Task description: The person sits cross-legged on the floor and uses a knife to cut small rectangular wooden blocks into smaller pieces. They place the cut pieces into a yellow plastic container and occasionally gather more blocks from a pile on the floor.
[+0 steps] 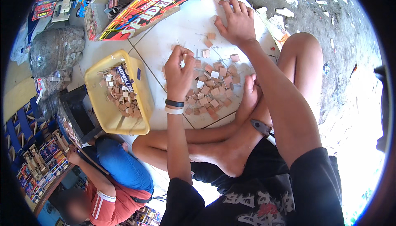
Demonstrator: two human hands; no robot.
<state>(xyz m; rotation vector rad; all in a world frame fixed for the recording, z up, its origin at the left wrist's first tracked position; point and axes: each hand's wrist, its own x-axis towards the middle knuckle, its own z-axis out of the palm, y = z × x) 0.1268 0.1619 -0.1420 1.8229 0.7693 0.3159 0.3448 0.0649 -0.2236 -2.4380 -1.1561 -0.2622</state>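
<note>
My left hand (180,70) is raised at the left edge of a pile of small wooden blocks (214,91), its fingers pinched together. A pale bit shows between thumb and fingers, too small to name. Thin metal pins or nails stick out of several blocks in the pile. Farther off to the right, my right hand (237,25) rests on the white tiled floor (159,40) with fingers spread and nothing in it. A few loose blocks (209,39) lie between the two hands.
A yellow basin (142,98) with more blocks stands to the left. Behind it lies a colourful printed board (161,7). Pliers (260,127) rest by my crossed legs. Another person in a red shirt (111,205) sits at lower left. Scraps litter the grey ground (305,16).
</note>
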